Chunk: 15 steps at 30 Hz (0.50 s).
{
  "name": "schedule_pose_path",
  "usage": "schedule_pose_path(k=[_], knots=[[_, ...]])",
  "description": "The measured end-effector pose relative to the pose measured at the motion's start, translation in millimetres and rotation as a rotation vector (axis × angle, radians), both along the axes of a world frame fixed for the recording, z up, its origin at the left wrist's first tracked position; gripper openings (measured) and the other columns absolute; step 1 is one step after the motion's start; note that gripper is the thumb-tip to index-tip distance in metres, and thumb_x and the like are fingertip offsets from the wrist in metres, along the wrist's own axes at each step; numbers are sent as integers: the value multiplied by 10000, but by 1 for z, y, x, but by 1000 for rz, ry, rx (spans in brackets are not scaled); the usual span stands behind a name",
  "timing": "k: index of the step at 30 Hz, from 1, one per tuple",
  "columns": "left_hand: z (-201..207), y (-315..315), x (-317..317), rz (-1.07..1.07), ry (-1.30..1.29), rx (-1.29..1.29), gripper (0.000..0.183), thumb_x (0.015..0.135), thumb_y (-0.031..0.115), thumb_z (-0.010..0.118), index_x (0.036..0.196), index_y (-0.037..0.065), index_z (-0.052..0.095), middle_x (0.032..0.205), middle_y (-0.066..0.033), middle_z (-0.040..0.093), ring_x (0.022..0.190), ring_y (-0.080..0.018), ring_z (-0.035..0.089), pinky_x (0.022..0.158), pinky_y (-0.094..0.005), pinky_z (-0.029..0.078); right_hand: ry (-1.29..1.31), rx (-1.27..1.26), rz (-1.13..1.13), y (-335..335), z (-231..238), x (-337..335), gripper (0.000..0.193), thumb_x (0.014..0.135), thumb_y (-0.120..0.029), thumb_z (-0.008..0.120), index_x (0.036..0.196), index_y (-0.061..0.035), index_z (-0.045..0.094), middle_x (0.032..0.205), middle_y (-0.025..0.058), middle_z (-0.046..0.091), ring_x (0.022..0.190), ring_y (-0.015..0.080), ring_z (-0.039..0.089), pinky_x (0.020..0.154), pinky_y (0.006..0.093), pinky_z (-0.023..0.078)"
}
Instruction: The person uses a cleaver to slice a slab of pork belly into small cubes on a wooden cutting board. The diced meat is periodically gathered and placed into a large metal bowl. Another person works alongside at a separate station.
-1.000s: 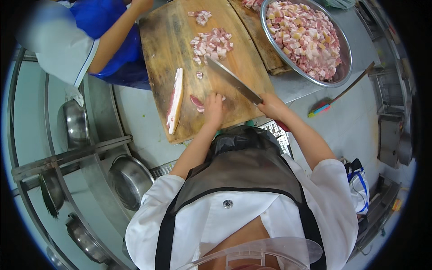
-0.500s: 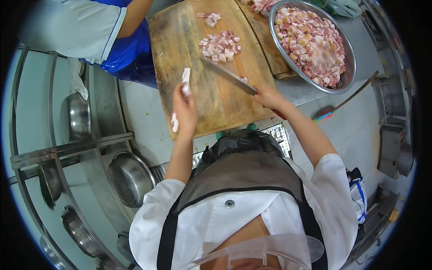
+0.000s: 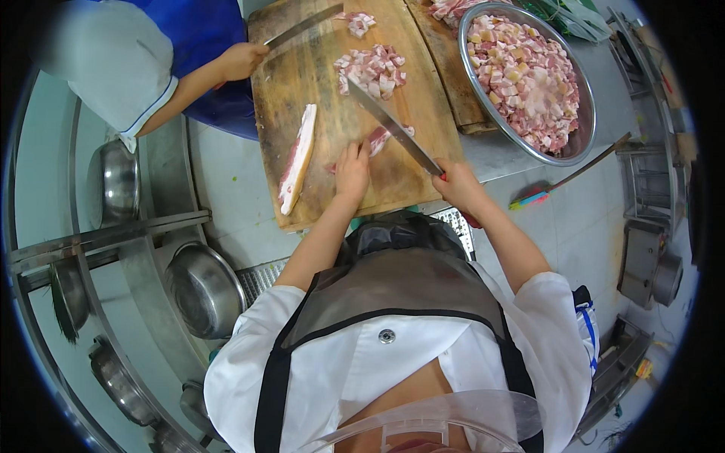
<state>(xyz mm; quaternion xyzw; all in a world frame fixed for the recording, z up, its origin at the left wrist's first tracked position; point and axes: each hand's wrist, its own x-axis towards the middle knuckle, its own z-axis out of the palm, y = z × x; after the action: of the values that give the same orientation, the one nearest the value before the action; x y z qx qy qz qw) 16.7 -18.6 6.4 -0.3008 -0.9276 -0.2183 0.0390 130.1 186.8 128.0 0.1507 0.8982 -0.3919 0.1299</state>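
My left hand [image 3: 353,174] presses down on the wooden cutting board [image 3: 343,113], its fingers bent over a reddish strip of pork [image 3: 381,140]; part of that strip is hidden under the fingers. In my right hand [image 3: 458,187] is the red handle of a long-bladed kitchen knife [image 3: 394,128]. The blade slants up and left across the strip, its tip near a pile of diced pork [image 3: 371,68]. To the left of my left hand lies a long strip of pork belly [image 3: 299,160] with white fat and a yellowish rind.
Across the board's far left, a co-worker's hand [image 3: 243,62] holds another knife [image 3: 306,26] near a small heap of diced pork [image 3: 357,24]. A large steel bowl [image 3: 559,160] of diced pork stands at the right. Steel basins [image 3: 202,291] sit on a rack at left.
My left hand has let go of the pork belly strip at left and moved right to the strip by my blade. The co-worker's hand and knife have come into view at upper left.
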Motion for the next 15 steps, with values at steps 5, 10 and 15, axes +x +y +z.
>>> schedule_pose_path(k=[5, 10, 15], knots=[[24, 6, 7, 57, 78, 2, 426, 743, 80, 632, 1153, 28, 529, 1162, -138, 513, 1053, -320, 485, 905, -400, 400, 153, 157, 70, -11, -11, 4, 278, 770, -125, 551, 1027, -35, 606, 715, 227, 605, 688, 384, 603, 647, 447, 482], [14, 28, -12, -35, 109, 191, 397, 731, 74, 624, 1109, -16, 544, 1148, -163, 520, 1049, -349, 482, 888, -409, 415, 107, 221, 108, -20, -10, 0, 277, 764, -130, 553, 1024, -44, 596, 724, 221, 611, 703, 390, 604, 654, 471, 481], [3, 34, -13, -75, 81, 290, 374, 717, 14, 586, 1086, -37, 547, 1100, -185, 535, 1065, -361, 477, 916, -416, 406, 6, 247, 150, -21, -6, -4, 237, 774, -163, 543, 980, -50, 575, 770, 204, 625, 747, 381, 612, 668, 475, 485]])
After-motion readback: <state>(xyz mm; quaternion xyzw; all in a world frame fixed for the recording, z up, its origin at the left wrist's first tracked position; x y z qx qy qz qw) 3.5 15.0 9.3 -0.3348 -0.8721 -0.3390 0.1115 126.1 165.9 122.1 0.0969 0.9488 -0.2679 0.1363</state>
